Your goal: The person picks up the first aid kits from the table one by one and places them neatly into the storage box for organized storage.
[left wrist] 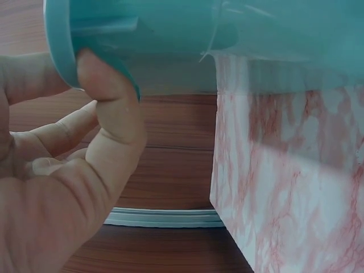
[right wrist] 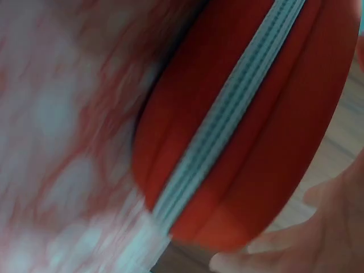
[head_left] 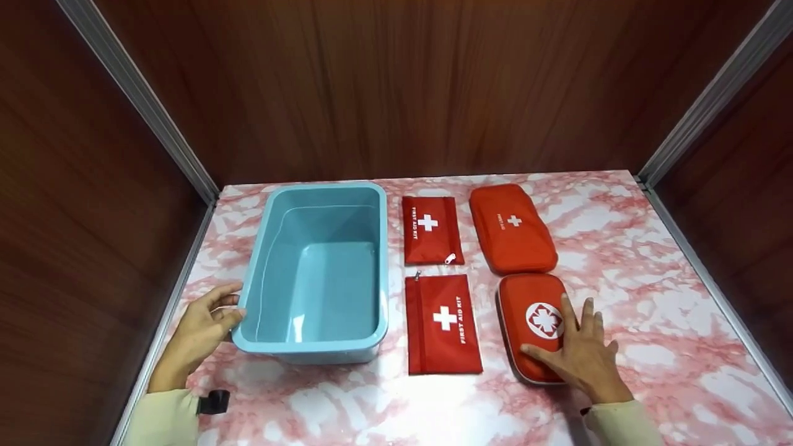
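Presently, left hand (head_left: 207,322): pinching blue tub (head_left: 383,266) rim.
Right hand (head_left: 585,356): fingers spread wide over badged case (head_left: 534,310).
Badged case: on marbled tabletop (head_left: 657,297).
Grip: apparently being prepared; next, probably curling round edges.

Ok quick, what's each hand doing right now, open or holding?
Left hand: holding the blue tub at its edge.
Right hand: open, spread over the round-emblem red case.
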Available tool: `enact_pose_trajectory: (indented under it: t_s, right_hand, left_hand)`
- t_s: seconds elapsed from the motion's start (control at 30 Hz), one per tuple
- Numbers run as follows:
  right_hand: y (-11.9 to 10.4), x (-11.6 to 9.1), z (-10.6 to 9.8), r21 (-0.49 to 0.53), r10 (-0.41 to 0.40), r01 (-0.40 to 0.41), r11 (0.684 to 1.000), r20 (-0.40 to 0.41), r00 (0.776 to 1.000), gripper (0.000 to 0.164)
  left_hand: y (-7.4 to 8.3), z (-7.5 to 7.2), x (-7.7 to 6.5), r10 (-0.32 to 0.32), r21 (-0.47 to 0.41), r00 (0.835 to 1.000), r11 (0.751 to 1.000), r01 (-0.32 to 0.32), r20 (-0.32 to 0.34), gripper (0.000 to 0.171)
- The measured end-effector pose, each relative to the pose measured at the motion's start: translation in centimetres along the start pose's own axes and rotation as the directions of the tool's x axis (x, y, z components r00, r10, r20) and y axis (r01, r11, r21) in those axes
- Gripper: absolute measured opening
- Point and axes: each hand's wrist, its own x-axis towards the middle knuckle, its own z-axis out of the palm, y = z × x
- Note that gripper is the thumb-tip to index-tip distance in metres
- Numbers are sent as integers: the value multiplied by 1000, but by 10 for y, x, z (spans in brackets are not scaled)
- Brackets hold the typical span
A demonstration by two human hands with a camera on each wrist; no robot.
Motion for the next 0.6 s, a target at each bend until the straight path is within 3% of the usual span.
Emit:
enact_pose_trajectory:
  t_s: [0.23, 0.6]
  right_hand:
    - [-11, 5, 5, -24, 50, -48, 999, 77, 996, 133]
    - [-20, 8, 15, -48, 37, -34, 998, 60, 998, 130]
  left_hand:
    - [0, 0, 1, -3, -2, 1000, 1000, 3, 6, 52]
    - [1, 1, -1, -7, -2, 1000, 1000, 7, 2, 52]
